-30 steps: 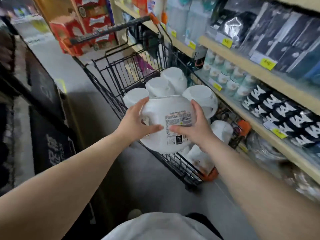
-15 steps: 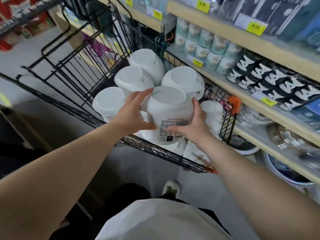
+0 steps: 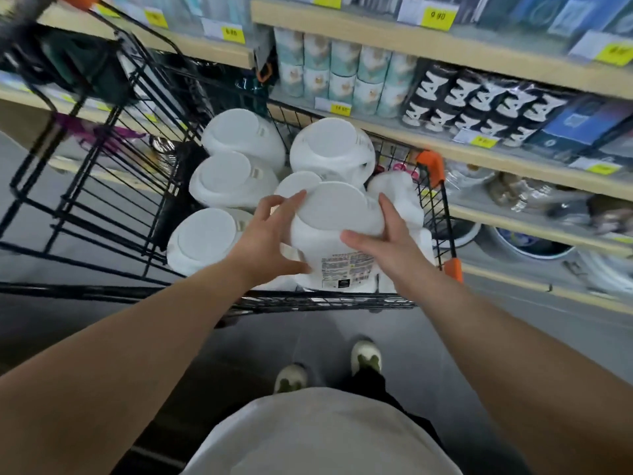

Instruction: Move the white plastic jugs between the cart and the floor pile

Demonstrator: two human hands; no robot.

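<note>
A white plastic tub (image 3: 337,231) with a printed label stands in the near right corner of a black wire shopping cart (image 3: 113,173). My left hand (image 3: 270,234) grips its left side, thumb low and fingers over the rim. On its right side my right hand (image 3: 383,238) holds it with the thumb across the front. Several more white tubs (image 3: 236,180) sit in the cart behind and to the left of it.
Wooden store shelves (image 3: 479,49) with yellow price tags run along the right, stocked with paper rolls (image 3: 339,73) and black-and-white packs (image 3: 479,108). Bowls lie on the low shelf (image 3: 534,241). Grey floor and my two shoes (image 3: 364,354) are below.
Both hands have lowered the tub from above the cart's edge down into the near right corner. The view has tilted downward, so my shoes now show.
</note>
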